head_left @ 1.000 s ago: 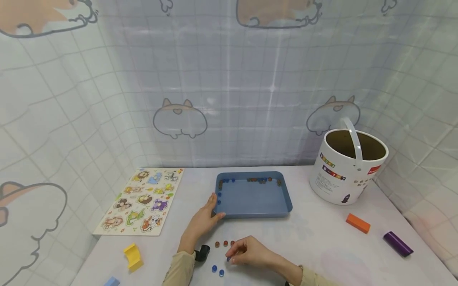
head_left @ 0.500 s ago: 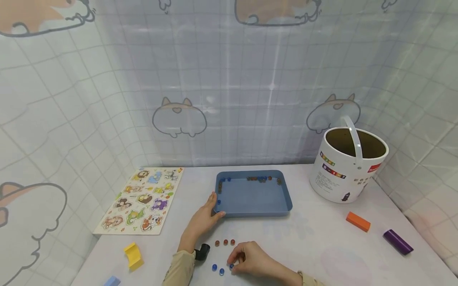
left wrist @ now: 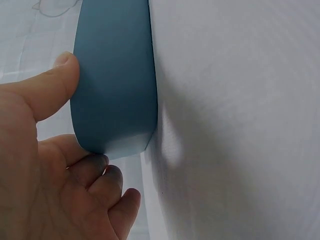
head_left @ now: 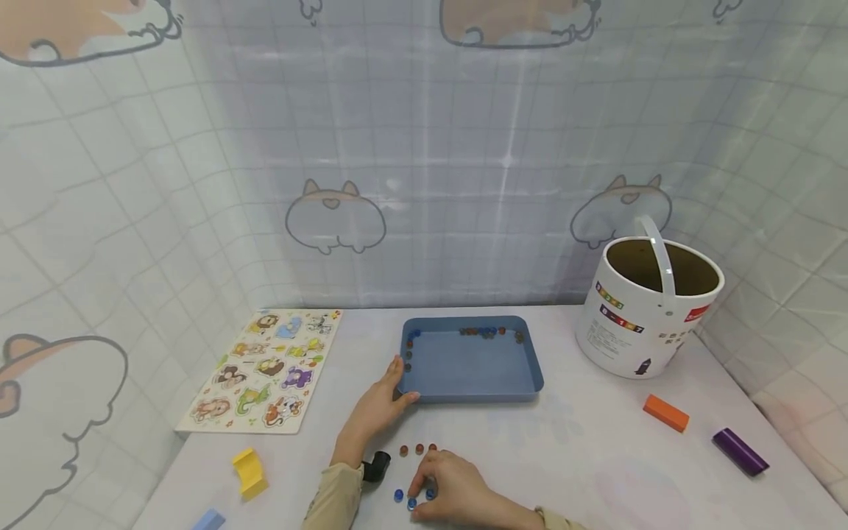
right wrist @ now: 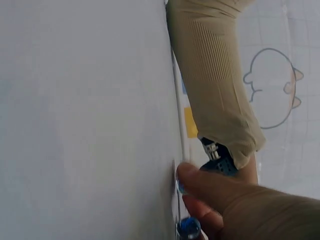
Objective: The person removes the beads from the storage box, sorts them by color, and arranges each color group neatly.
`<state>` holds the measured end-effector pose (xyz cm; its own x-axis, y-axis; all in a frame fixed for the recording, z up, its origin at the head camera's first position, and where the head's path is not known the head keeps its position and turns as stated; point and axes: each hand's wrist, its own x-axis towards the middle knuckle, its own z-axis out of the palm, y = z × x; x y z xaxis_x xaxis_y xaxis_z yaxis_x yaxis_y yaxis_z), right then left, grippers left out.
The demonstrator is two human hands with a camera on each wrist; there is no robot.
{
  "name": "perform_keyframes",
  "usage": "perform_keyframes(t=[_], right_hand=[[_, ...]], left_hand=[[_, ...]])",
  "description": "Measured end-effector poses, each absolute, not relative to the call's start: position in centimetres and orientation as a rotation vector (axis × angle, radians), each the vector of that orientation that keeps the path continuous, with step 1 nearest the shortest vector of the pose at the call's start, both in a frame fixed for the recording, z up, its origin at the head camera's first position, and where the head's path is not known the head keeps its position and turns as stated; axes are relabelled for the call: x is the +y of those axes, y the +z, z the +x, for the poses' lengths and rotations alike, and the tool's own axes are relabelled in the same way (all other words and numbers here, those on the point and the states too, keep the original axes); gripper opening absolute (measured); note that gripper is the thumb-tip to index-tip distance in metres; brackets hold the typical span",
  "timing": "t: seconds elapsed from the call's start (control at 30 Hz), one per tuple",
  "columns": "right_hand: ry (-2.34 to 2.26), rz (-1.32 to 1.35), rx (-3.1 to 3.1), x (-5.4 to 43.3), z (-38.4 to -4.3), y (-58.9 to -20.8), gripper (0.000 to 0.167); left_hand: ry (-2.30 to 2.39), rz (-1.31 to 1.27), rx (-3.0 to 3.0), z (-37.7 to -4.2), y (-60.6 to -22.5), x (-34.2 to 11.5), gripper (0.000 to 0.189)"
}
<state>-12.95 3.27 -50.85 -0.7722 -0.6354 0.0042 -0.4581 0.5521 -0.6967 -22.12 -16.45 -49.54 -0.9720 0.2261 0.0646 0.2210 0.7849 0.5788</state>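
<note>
At the near left corner of a shallow blue tray (head_left: 473,368), my left hand (head_left: 374,408) holds on, with its thumb on the near wall and fingers at the left wall. The left wrist view shows the thumb (left wrist: 65,75) against the tray wall (left wrist: 115,75). My right hand (head_left: 457,486) pinches a blue glass bead (head_left: 412,504) on the table between thumb and forefinger. One blue bead (head_left: 398,495) lies left of it, another (head_left: 430,494) by the palm. Behind them, reddish-brown beads (head_left: 419,448) lie in a row.
Several blue and brown beads (head_left: 486,332) line the tray's back and left walls. An animal puzzle board (head_left: 265,372) lies left, near a yellow block (head_left: 249,473) and light blue block (head_left: 209,520). A white bucket (head_left: 642,316), orange block (head_left: 665,413) and purple block (head_left: 740,452) are right.
My right hand set down one blue bead, let go and shifted left to the neighbouring one. Beads along the tray's left wall have rolled about. My left hand stays at the tray corner.
</note>
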Motion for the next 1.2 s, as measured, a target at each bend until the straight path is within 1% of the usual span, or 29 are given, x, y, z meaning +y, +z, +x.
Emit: perform_keyframes(t=[0.27, 0.43, 0.53, 0.63, 0.73, 0.83, 0.93, 1.07, 1.2], right_hand=[[-1.025, -0.857, 2.605, 3.0, -12.8, -50.6, 0.016], [-1.265, -0.852, 2.468, 3.8, -14.0, -49.2, 0.018], [-1.418, -0.863, 2.42, 4.6, -16.2, -47.0, 0.019], [-1.478, -0.847, 2.415, 5.2, -19.3, -44.9, 0.02], [-1.48, -0.832, 2.406, 5.5, -22.4, -44.1, 0.02], [-1.484, -0.834, 2.397, 5.3, -25.0, -44.8, 0.021], [-1.48, -0.801, 2.399, 4.8, -26.9, -46.0, 0.024], [-1.435, -0.772, 2.396, 3.7, -28.4, -47.3, 0.024], [-1.345, -0.788, 2.365, 2.5, -29.2, -48.4, 0.02]], left_hand=[[0.964, 0.37, 2.968, -22.3, -49.4, -16.5, 0.082], [0.964, 0.389, 2.966, -22.3, -49.6, -16.4, 0.082], [0.96, 0.384, 2.966, -22.3, -49.6, -16.4, 0.082], [0.971, 0.356, 2.964, -22.3, -49.4, -16.4, 0.082], [0.974, 0.343, 2.963, -22.3, -49.4, -16.4, 0.082], [0.977, 0.342, 2.954, -22.2, -49.4, -16.4, 0.082], [0.978, 0.348, 2.949, -22.2, -49.5, -16.3, 0.081], [0.977, 0.345, 2.949, -22.0, -49.7, -16.3, 0.081], [0.973, 0.369, 2.953, -22.0, -49.9, -16.5, 0.082]])
